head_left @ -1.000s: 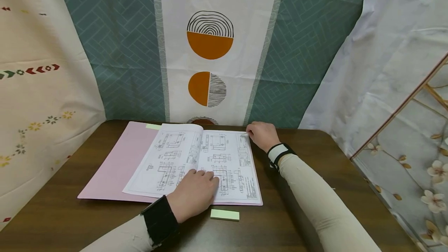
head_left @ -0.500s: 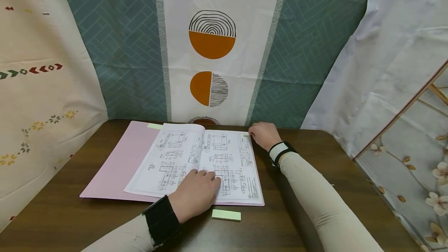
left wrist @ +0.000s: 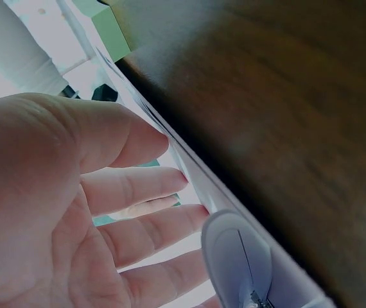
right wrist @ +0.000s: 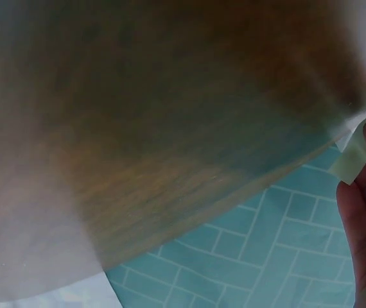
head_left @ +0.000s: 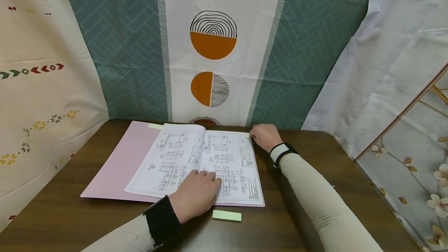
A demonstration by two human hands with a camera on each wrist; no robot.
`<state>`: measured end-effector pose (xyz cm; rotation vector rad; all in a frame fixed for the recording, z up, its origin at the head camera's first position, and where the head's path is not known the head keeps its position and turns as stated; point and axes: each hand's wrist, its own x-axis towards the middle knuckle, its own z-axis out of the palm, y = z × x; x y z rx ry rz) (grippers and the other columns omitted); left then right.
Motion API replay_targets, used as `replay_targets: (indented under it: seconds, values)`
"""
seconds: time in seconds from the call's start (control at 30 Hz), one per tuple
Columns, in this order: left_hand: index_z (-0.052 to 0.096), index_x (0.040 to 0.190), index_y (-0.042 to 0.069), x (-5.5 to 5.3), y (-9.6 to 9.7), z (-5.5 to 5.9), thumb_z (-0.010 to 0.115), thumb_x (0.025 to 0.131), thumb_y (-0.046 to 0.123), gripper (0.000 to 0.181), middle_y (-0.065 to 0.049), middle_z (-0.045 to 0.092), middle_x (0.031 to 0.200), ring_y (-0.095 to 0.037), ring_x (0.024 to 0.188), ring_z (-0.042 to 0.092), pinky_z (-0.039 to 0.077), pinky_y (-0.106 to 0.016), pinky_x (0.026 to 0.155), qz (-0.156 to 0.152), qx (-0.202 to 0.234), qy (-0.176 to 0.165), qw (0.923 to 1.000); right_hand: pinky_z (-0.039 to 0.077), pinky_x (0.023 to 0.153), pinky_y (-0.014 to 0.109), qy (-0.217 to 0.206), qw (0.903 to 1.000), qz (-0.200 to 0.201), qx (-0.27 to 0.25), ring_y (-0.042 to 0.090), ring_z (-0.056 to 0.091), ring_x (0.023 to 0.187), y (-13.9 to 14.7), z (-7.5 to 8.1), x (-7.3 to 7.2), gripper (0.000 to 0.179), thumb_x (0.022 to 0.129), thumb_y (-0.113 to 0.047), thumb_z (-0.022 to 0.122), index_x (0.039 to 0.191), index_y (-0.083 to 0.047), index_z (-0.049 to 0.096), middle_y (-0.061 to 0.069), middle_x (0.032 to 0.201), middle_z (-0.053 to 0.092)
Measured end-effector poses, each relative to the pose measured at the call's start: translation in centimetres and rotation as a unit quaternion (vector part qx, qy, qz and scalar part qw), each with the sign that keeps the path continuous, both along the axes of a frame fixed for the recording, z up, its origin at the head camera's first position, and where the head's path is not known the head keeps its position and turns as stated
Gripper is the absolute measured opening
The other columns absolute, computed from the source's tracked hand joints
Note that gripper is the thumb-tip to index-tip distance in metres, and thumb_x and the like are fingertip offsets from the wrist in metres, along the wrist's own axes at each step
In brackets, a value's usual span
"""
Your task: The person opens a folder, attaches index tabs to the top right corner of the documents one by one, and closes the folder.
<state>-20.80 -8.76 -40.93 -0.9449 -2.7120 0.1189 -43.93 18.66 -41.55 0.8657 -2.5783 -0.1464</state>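
Observation:
A booklet of technical drawings (head_left: 238, 166) lies open on a pink folder (head_left: 115, 166). My left hand (head_left: 196, 194) rests at the booklet's lower edge near the fold, its fingers loosely bent on the pages. In the left wrist view, the left thumb (left wrist: 138, 138) is apart from the other fingers at the paper's edge. At the far right corner of the right page is my right hand (head_left: 265, 137). Its thumb and finger pinch a pale green sticky note (right wrist: 352, 160), seen in the right wrist view against the page corner.
A pad of pale green sticky notes (head_left: 226, 216) lies on the brown table (head_left: 315, 154) in front of the booklet. Another green sticky note (head_left: 155, 126) shows at the folder's far edge. Patterned cloths (head_left: 122, 49) hang behind and at both sides.
The head view has shifted slightly, so everything sits a little further right. A little more of the sticky note shows at the page corner beside my right fingers. My left hand stays put.

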Motion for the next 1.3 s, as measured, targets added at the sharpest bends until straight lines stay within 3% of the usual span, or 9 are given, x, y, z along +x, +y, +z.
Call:
replay_targets:
  seconds: [0.43, 0.93, 1.03, 1.13, 1.3]
  values:
    - [0.078, 0.112, 0.01, 0.2, 0.2, 0.1, 0.079, 0.101, 0.027, 0.02, -0.006, 0.073, 0.098, -0.026, 0.089, 0.071, 0.055, -0.045, 0.073, -0.003, -0.005, 0.008, 1.0, 0.064, 0.076, 0.037, 0.0, 1.0, 0.009, 0.003, 0.017, 0.079, 0.09, 0.3, 0.1, 0.0, 0.019, 0.095, -0.002, 0.083, 0.1, -0.019, 0.091, -0.002, 0.1, 0.084]
    - [0.077, 0.11, 0.011, -0.1, 0.2, 0.3, 0.08, 0.1, 0.027, 0.019, -0.006, 0.072, 0.097, -0.026, 0.089, 0.071, 0.055, -0.044, 0.073, -0.004, -0.004, 0.006, 1.0, 0.063, 0.083, 0.039, -0.045, 0.999, 0.008, -0.002, 0.02, 0.078, 0.097, 0.6, 0.4, 0.0, 0.02, 0.097, -0.001, 0.08, 0.104, -0.017, 0.09, 0.0, 0.107, 0.083]
    - [0.077, 0.111, 0.011, -0.4, 0.1, 0.8, 0.08, 0.1, 0.027, 0.02, -0.006, 0.072, 0.097, -0.025, 0.087, 0.07, 0.055, -0.043, 0.073, -0.005, -0.014, -0.015, 0.9998, 0.063, 0.086, 0.039, -0.058, 0.9982, 0.011, -0.006, 0.02, 0.078, 0.1, 0.7, 0.5, 0.2, 0.019, 0.099, -0.002, 0.08, 0.108, -0.016, 0.09, 0.001, 0.109, 0.082]
    - [0.078, 0.112, 0.012, -1.0, 0.3, 2.0, 0.079, 0.1, 0.025, 0.018, -0.005, 0.072, 0.095, -0.022, 0.08, 0.066, 0.054, -0.04, 0.071, -0.003, -0.038, -0.058, 0.9976, 0.063, 0.086, 0.039, -0.069, 0.9975, 0.01, -0.01, 0.021, 0.077, 0.102, 0.9, 0.4, 0.2, 0.019, 0.099, -0.003, 0.08, 0.11, -0.016, 0.089, 0.001, 0.11, 0.081]
    - [0.08, 0.12, 0.013, -3.2, 1.6, 4.8, 0.073, 0.104, 0.022, 0.02, -0.004, 0.075, 0.101, -0.018, 0.079, 0.061, 0.058, -0.039, 0.081, 0.005, -0.07, -0.142, 0.9873, 0.062, 0.086, 0.038, -0.08, 0.9966, 0.011, -0.015, 0.021, 0.077, 0.101, 1.0, -0.1, 0.1, 0.019, 0.099, -0.004, 0.081, 0.111, -0.015, 0.089, 0.002, 0.11, 0.081]
